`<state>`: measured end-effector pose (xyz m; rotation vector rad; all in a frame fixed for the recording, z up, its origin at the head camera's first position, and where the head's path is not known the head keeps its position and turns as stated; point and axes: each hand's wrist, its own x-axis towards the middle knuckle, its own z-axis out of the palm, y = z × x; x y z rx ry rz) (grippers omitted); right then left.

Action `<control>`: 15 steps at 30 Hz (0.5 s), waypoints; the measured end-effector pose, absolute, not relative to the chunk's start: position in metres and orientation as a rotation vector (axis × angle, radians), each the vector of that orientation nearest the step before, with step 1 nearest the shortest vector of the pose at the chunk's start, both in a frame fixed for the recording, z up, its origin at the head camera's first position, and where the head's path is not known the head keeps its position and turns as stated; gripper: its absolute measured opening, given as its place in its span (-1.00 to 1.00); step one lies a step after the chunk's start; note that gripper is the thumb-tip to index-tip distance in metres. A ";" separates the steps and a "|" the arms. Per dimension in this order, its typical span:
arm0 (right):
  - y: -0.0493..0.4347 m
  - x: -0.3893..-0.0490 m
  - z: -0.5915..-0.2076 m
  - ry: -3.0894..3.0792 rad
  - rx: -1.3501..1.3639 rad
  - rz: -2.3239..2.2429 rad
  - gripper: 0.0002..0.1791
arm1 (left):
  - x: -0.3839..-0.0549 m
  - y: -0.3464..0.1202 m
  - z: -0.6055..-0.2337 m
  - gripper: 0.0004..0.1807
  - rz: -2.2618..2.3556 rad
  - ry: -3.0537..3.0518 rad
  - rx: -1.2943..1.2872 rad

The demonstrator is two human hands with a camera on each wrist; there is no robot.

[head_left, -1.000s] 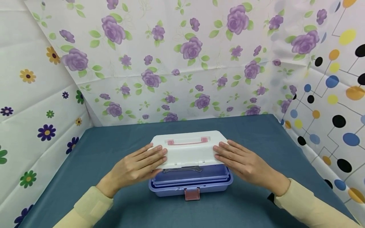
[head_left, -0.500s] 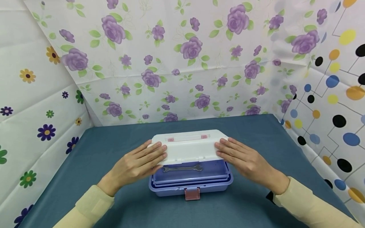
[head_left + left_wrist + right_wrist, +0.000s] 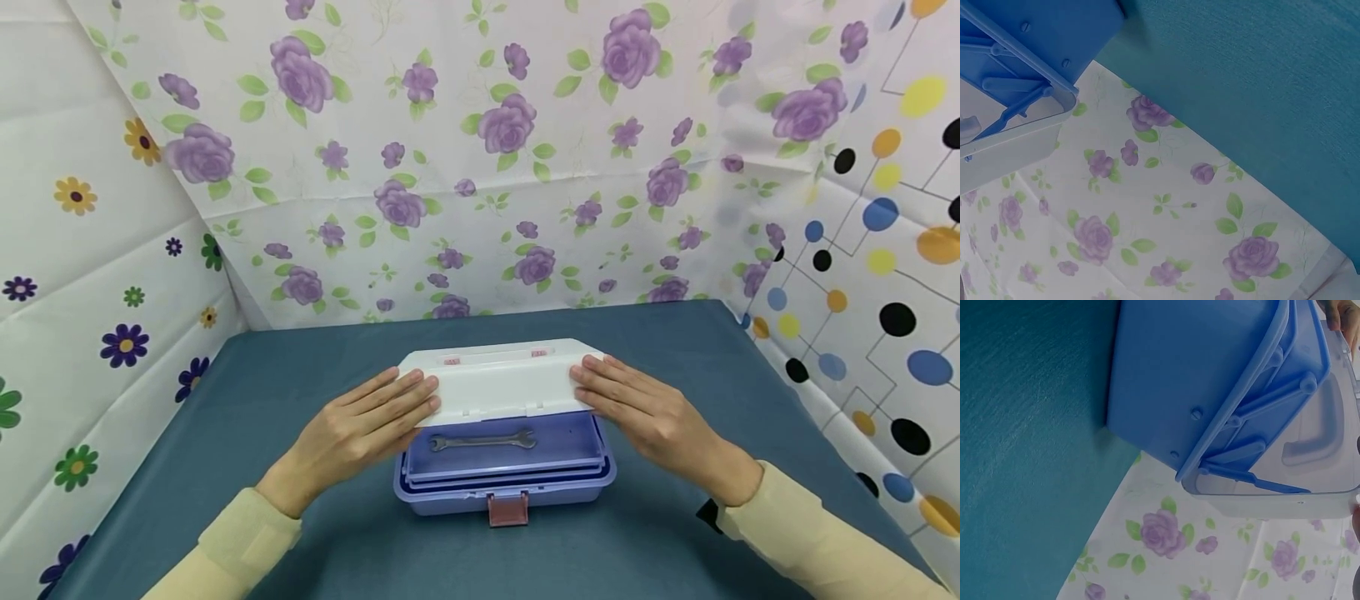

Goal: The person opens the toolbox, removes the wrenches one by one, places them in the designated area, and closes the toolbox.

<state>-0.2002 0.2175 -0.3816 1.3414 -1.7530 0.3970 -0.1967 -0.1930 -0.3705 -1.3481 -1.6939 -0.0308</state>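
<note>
A toolbox (image 3: 555, 497) with a purple-blue base stands at the middle of the table, its white lid (image 3: 502, 387) tilted up. My left hand (image 3: 352, 437) holds the lid's left end, fingers laid over its outer face. At the other end my right hand (image 3: 660, 421) holds it likewise; both thumbs are mostly hidden. Inside, an open-ended wrench (image 3: 483, 440) lies in the upper tray (image 3: 480, 463). The pinkish-brown front latch (image 3: 508, 510) hangs down. The right wrist view shows blue hinge arms (image 3: 1241, 475) joining base and lid.
A dark blue-green cloth (image 3: 300, 367) covers the table. Floral sheeting (image 3: 450, 217) rises behind it, with patterned sheets at both sides. A small black object (image 3: 708, 517) shows by the right cuff.
Both hands have raised the lid's front edge and tipped it further back. The wrench and upper tray have come into fuller view; the base has stayed put.
</note>
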 end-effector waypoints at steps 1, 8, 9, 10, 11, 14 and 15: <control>0.217 -0.200 -0.382 -1.749 1.340 0.402 -0.65 | -0.197 -0.194 -0.371 -0.63 -0.030 -1.706 -1.350; 0.213 -0.201 -0.380 -1.686 1.338 0.446 -0.68 | -0.196 -0.196 -0.370 -0.66 -0.017 -1.695 -1.338; 0.213 -0.201 -0.379 -1.678 1.336 0.450 -0.68 | -0.196 -0.196 -0.370 -0.66 -0.012 -1.688 -1.333; 0.212 -0.201 -0.378 -1.672 1.332 0.451 -0.68 | -0.195 -0.197 -0.370 -0.66 -0.005 -1.682 -1.327; 0.212 -0.201 -0.378 -1.667 1.327 0.450 -0.68 | -0.195 -0.197 -0.370 -0.66 0.001 -1.677 -1.320; 0.211 -0.201 -0.376 -1.656 1.312 0.446 -0.68 | -0.194 -0.197 -0.369 -0.66 0.009 -1.664 -1.297; 0.211 -0.201 -0.376 -1.653 1.308 0.445 -0.68 | -0.194 -0.197 -0.369 -0.66 0.008 -1.661 -1.289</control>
